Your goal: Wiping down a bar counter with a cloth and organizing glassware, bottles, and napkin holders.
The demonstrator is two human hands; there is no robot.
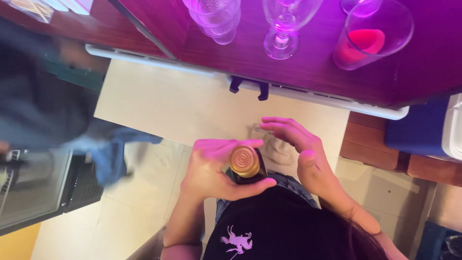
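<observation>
A dark bottle with a gold screw cap [244, 161] stands upright close to my chest, seen from above. My left hand [211, 171] is wrapped around its neck, thumb and fingers closing on it just below the cap. Just right of the cap, my right hand [301, 147] hovers with its fingers spread and slightly curled, holding nothing. Most of the bottle's body is hidden below my hands and my dark shirt.
A dark wooden counter [298, 67] under pink light carries a stemmed glass [284, 26], stacked clear tumblers [216, 17] and a clear cup with a red sponge [370, 36]. Another person in dark clothes and jeans [43, 110] stands at left. A blue and white cooler [433, 127] sits at right.
</observation>
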